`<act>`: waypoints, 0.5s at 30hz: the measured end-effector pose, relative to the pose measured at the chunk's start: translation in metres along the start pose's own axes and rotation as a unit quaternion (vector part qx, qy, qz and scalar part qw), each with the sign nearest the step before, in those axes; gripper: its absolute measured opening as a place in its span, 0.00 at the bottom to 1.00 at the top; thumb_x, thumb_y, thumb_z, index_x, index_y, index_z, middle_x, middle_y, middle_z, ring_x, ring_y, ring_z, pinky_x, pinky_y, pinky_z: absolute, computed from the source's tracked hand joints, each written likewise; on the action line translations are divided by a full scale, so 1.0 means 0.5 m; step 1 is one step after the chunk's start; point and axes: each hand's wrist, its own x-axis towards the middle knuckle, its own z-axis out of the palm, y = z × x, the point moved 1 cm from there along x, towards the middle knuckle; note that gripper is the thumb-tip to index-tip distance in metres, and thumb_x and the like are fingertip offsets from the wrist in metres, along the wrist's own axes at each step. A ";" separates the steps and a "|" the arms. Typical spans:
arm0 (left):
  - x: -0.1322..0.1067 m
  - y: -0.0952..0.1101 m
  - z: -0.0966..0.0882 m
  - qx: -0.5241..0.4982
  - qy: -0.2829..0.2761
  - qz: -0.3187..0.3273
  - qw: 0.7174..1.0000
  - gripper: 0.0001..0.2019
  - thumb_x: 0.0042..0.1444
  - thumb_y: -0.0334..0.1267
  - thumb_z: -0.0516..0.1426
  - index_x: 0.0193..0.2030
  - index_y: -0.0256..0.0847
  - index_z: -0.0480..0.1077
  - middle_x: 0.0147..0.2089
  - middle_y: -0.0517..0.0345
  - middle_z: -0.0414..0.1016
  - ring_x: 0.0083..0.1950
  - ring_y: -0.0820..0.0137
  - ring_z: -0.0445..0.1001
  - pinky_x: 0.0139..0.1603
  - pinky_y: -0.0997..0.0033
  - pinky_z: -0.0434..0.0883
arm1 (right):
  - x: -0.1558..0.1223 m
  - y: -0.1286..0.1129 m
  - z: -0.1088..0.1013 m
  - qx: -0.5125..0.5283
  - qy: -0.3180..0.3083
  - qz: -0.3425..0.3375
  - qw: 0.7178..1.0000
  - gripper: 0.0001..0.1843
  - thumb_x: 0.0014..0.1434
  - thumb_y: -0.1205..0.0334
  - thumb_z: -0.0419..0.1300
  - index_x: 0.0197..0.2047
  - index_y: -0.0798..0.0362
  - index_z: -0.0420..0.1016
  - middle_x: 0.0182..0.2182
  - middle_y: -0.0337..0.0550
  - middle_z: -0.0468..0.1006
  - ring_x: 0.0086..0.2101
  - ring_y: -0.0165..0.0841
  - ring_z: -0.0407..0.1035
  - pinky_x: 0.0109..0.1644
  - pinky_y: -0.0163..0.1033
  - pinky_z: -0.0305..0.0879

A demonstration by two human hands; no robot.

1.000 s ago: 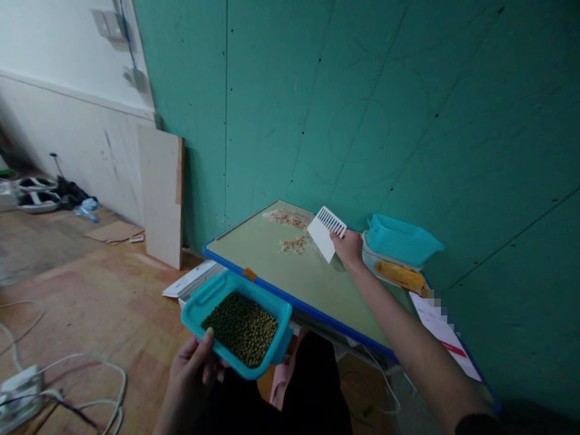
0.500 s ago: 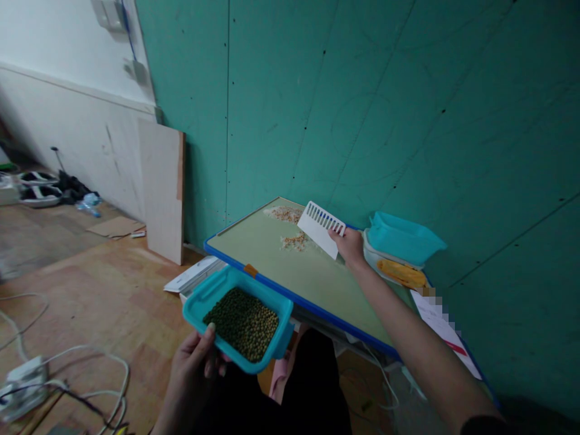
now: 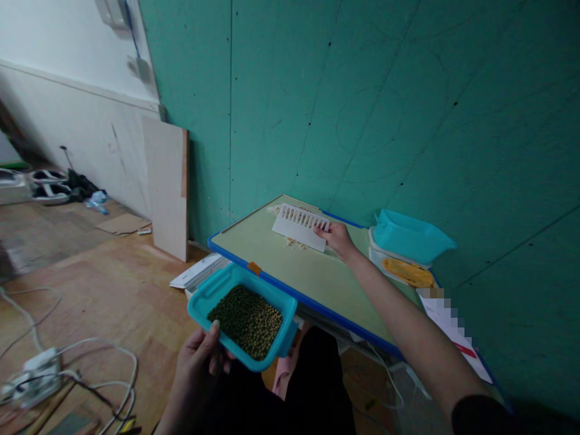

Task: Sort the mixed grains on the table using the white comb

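Observation:
My left hand grips the near edge of a turquoise plastic container, thumb on the rim. Inside lie dark green beans on one side and tan ones on the other. Stretched over the table, my right hand pinches a white slotted scraper by its right end. The scraper is over a scatter of pale and orange-tan grains on the tabletop and hides part of them. Whether its lower edge touches the surface, I cannot tell.
A turquoise bin stands in a white tub at the table's right, beside an orange-yellow cloth. Paper lies on the right edge. The green wall rises behind. Cables and a power strip are on the floor at left.
My right hand has moved the scraper left, over the grains, and its tilt is now flatter. The left hand still holds the container. The whole view has shifted slightly.

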 end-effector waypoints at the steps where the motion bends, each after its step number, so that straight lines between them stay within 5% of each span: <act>1: -0.001 -0.001 -0.001 -0.003 -0.001 0.004 1.000 0.25 0.42 0.59 0.72 0.21 0.41 0.69 0.15 0.63 0.68 0.18 0.73 0.67 0.20 0.76 0.66 | -0.003 -0.005 0.001 0.003 -0.004 0.000 1.000 0.25 0.40 0.44 0.74 0.33 0.57 0.84 0.29 0.44 0.84 0.31 0.37 0.75 0.37 0.41 0.72; 5: -0.001 -0.006 -0.003 -0.009 -0.003 0.022 1.000 0.26 0.47 0.58 0.70 0.18 0.42 0.66 0.12 0.64 0.63 0.16 0.74 0.65 0.20 0.75 0.64 | -0.015 -0.023 0.008 0.007 -0.026 -0.001 1.000 0.23 0.40 0.44 0.74 0.31 0.57 0.84 0.28 0.43 0.82 0.30 0.34 0.73 0.35 0.38 0.70; 9: -0.003 -0.007 -0.002 0.000 -0.012 0.037 0.999 0.25 0.52 0.57 0.68 0.19 0.42 0.67 0.14 0.61 0.68 0.16 0.74 0.64 0.21 0.74 0.64 | -0.024 -0.032 0.018 0.011 -0.034 -0.007 0.999 0.24 0.40 0.43 0.74 0.30 0.56 0.83 0.27 0.43 0.82 0.29 0.34 0.72 0.33 0.37 0.68; 15: -0.002 -0.006 -0.003 -0.005 -0.017 0.029 0.999 0.25 0.50 0.57 0.69 0.18 0.42 0.67 0.13 0.61 0.68 0.16 0.75 0.64 0.22 0.76 0.64 | -0.036 -0.041 0.030 0.031 -0.058 0.018 0.998 0.24 0.40 0.43 0.75 0.30 0.55 0.82 0.29 0.45 0.82 0.32 0.37 0.74 0.36 0.41 0.72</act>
